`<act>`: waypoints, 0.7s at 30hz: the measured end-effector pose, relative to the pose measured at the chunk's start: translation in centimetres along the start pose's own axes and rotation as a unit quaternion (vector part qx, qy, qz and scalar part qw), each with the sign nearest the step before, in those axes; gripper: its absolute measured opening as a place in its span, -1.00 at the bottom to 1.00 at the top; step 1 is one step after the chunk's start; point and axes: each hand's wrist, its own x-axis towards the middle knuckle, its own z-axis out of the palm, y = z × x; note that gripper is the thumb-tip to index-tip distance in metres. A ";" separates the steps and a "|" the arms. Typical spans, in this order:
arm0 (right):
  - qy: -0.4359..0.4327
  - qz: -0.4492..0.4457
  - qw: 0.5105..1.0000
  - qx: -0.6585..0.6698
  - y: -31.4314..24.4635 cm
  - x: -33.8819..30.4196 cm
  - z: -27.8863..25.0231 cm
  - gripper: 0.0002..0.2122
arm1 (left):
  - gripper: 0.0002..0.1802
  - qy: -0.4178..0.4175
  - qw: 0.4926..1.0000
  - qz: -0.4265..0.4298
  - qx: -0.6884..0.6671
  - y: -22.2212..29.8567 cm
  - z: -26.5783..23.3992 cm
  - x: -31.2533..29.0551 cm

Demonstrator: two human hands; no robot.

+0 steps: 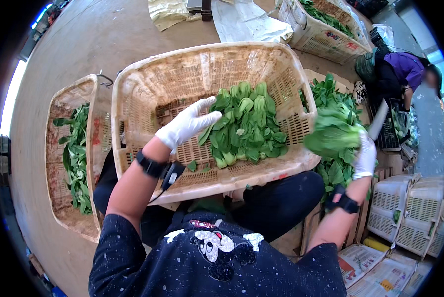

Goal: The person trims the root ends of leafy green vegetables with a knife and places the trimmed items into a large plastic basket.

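My left hand (189,122), in a white glove, reaches over a large plastic basket (209,52) with its fingers apart and holds nothing. Just right of its fingertips lies a heap of bok choy (246,121) on the basket floor. Outside the basket's right rim, my right hand (364,157), also gloved, is closed round the pale stem end of a bok choy (333,131), blurred by motion. A pale blade-like strip (379,120) rises beside that hand; I cannot tell whether it is held. More leafy greens (337,171) lie beneath the held bok choy.
A second basket (51,148) with greens stands at left. Another basket of greens (326,42) is at the far right, near a person in purple (405,69) beside a black crate (388,131). Pale slatted baskets (390,213) lie at lower right, and white sheeting (246,22) lies beyond my basket.
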 end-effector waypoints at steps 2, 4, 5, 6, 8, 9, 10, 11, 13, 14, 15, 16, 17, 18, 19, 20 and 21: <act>0.105 0.072 0.991 -0.050 1.8 3.8 -4.6 -0.64 | -0.35 0.012 0.993 -0.110 0.044 -3.9 -0.2 6.1; 0.141 0.026 0.972 -0.185 1.7 4.7 -5.2 -0.65 | -0.45 0.017 0.991 -0.131 0.031 -8.2 1.1 12.3; 0.122 0.000 0.984 -0.128 1.4 4.3 -4.2 -0.66 | -0.48 0.027 0.989 -0.142 0.025 -10.3 2.0 15.1; 0.145 0.036 0.986 -0.078 0.8 3.3 -2.5 -0.67 | -0.51 0.037 0.987 -0.154 0.028 -12.3 3.2 18.0; 0.084 0.053 0.984 0.151 -0.6 0.7 2.5 -0.69 | -0.42 0.062 0.985 -0.153 0.057 -15.5 6.1 23.3; 0.058 0.071 0.981 0.169 -0.7 -0.6 5.1 -0.72 | -0.37 0.081 0.968 -0.232 0.055 -17.0 7.5 24.9; -0.003 0.083 0.970 0.227 -0.5 -1.5 7.5 -0.75 | -0.32 0.104 0.943 -0.310 0.063 -18.3 9.0 26.0; -0.020 0.017 0.985 0.170 -0.3 -2.2 9.7 -0.75 | -0.29 0.113 0.935 -0.323 0.095 -19.5 10.3 26.3; -0.110 -0.042 0.985 0.122 0.0 -2.8 11.7 -0.77 | -0.22 0.100 0.900 -0.366 0.215 -21.1 12.1 26.6; -0.154 -0.038 0.980 0.120 0.5 -2.7 12.2 -0.78 | -0.22 0.126 0.897 -0.334 0.259 -21.6 12.8 26.1; -0.146 0.013 0.981 0.123 0.9 -2.6 12.2 -0.79 | -0.26 0.127 0.932 -0.276 0.196 -21.5 12.8 25.9; -0.167 0.019 0.980 0.105 1.2 -2.4 12.1 -0.77 | -0.28 0.114 0.956 -0.240 0.128 -21.1 12.6 25.0; -0.180 0.026 0.979 0.093 1.5 -2.4 12.0 -0.76 | -0.38 0.100 0.972 -0.213 0.026 -20.1 11.9 24.2; -0.178 0.035 0.980 0.080 1.7 -2.5 11.8 -0.75 | -0.39 0.074 0.977 -0.197 -0.032 -18.6 10.6 23.3; -0.191 0.005 0.978 0.085 1.9 -2.7 12.0 -0.73 | -0.38 0.046 0.986 -0.143 -0.072 -16.7 9.3 21.9; -0.200 -0.026 0.975 0.090 2.0 -3.2 12.3 -0.72 | -0.37 0.023 0.988 -0.092 -0.121 -14.5 7.9 20.1; -0.227 -0.041 0.969 0.087 1.9 -3.7 12.8 -0.71 | -0.36 0.007 0.985 -0.060 -0.162 -12.1 6.6 17.9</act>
